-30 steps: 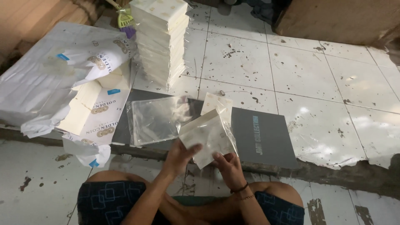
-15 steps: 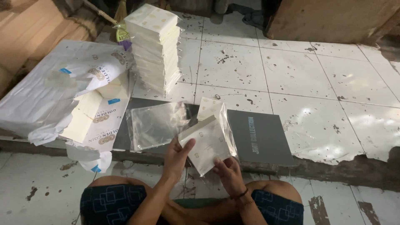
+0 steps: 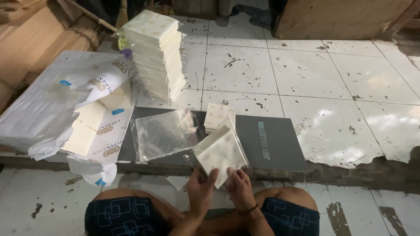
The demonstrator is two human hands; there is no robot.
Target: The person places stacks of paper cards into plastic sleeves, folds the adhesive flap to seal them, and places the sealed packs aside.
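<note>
Both hands are holding a clear-wrapped pack of white napkins [image 3: 221, 154] above the dark board [image 3: 267, 144] on the floor. The left hand [image 3: 200, 189] is pinching its lower edge; the right hand [image 3: 239, 187] is gripping its bottom corner. A tall stack of finished packs [image 3: 157, 54] is standing well apart.

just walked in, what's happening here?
A person seated on the floor holds a clear-bagged packet of white paper squares in both hands, left hand and right hand at its lower edge. Empty clear bags lie on a dark board. A tall stack of packets stands behind.
</note>
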